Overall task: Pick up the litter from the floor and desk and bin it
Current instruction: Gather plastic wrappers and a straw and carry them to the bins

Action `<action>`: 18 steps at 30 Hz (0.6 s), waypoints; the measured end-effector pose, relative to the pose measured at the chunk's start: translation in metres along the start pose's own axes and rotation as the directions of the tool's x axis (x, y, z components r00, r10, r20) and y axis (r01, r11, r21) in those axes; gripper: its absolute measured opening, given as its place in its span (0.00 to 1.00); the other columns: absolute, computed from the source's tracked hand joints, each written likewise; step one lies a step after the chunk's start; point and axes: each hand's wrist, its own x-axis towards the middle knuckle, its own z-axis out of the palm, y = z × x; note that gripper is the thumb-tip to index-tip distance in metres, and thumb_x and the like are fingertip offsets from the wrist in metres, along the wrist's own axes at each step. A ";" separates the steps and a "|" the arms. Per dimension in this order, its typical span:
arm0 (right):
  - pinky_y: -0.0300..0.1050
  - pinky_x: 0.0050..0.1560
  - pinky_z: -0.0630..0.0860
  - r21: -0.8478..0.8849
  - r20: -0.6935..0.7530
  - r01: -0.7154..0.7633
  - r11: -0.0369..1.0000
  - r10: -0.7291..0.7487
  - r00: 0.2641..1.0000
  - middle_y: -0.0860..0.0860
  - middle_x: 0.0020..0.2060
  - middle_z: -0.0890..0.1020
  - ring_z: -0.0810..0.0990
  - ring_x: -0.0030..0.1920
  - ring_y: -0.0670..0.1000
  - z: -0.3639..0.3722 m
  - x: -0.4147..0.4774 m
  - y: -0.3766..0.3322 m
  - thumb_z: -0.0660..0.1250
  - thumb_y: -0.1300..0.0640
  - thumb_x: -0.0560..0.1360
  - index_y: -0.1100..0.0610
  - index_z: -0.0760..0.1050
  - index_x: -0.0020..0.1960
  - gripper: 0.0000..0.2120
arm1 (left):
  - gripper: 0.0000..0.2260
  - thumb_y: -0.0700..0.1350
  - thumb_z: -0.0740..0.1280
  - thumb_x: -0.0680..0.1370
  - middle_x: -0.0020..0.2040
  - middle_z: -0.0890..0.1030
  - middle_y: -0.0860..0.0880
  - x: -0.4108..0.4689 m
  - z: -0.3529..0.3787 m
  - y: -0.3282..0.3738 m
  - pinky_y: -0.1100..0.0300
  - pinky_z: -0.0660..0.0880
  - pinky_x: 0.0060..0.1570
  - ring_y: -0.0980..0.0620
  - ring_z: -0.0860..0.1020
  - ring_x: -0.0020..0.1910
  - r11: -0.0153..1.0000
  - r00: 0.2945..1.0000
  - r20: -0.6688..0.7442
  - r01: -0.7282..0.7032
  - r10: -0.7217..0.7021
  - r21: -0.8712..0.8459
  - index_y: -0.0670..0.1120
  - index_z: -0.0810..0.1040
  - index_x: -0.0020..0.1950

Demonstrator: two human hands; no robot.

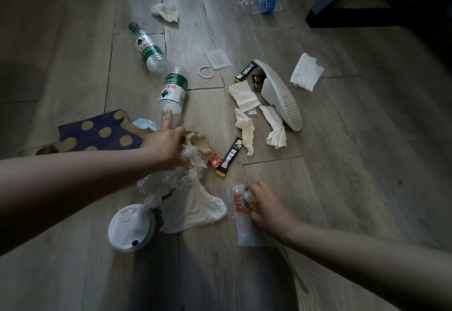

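Litter lies scattered over the wooden floor. My left hand point(166, 147) grips a bundle of crumpled clear plastic point(171, 178) with a white tissue point(195, 210) hanging from it, and its forefinger points at a green-labelled bottle point(173, 90) that it seems to hold up. A white cup lid point(132, 227) hangs under the bundle. My right hand point(266, 205) pinches a clear wrapper with red print point(241, 203) on the floor. Near them lie a black sachet point(230, 155), a small red wrapper point(215, 160) and crumpled tissues point(245, 129).
Further off lie a second green-labelled bottle point(149, 50), a blue-labelled bottle point(263, 2), more tissues point(305, 72), a white slipper point(281, 93), a white ring point(206, 71), a paper slip point(218, 59) and a blue dotted paper bag point(97, 134). Dark furniture legs point(342, 0) stand top right.
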 end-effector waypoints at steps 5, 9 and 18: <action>0.51 0.55 0.78 0.067 -0.013 -0.055 0.996 0.056 0.998 0.48 0.60 0.75 0.76 0.56 0.50 -0.005 0.006 0.000 0.71 0.56 0.72 0.49 0.69 0.64 0.22 | 0.23 0.55 0.74 0.69 0.78 0.39 0.44 -0.004 -0.004 -0.003 0.50 0.77 0.46 0.37 0.77 0.55 1.000 1.000 0.002 -0.003 0.003 -0.018 0.48 0.69 0.57; 0.51 0.53 0.79 0.090 -0.089 -0.049 0.995 0.057 0.994 0.48 0.56 0.77 0.77 0.53 0.49 -0.007 0.012 -0.002 0.70 0.60 0.71 0.47 0.69 0.62 0.21 | 0.20 0.54 0.73 0.70 0.79 0.43 0.44 -0.014 -0.009 -0.006 0.53 0.74 0.45 0.39 0.76 0.57 0.997 0.998 -0.023 -0.053 0.052 -0.064 0.47 0.69 0.54; 0.39 0.44 0.76 0.161 -0.183 0.200 0.966 -0.170 0.968 0.41 0.53 0.75 0.77 0.48 0.43 0.002 0.016 -0.043 0.69 0.60 0.71 0.42 0.68 0.60 0.22 | 0.22 0.56 0.73 0.68 0.52 0.77 0.51 -0.055 -0.020 -0.042 0.55 0.74 0.39 0.49 0.77 0.47 0.972 0.998 -0.049 -0.060 0.051 -0.226 0.51 0.72 0.56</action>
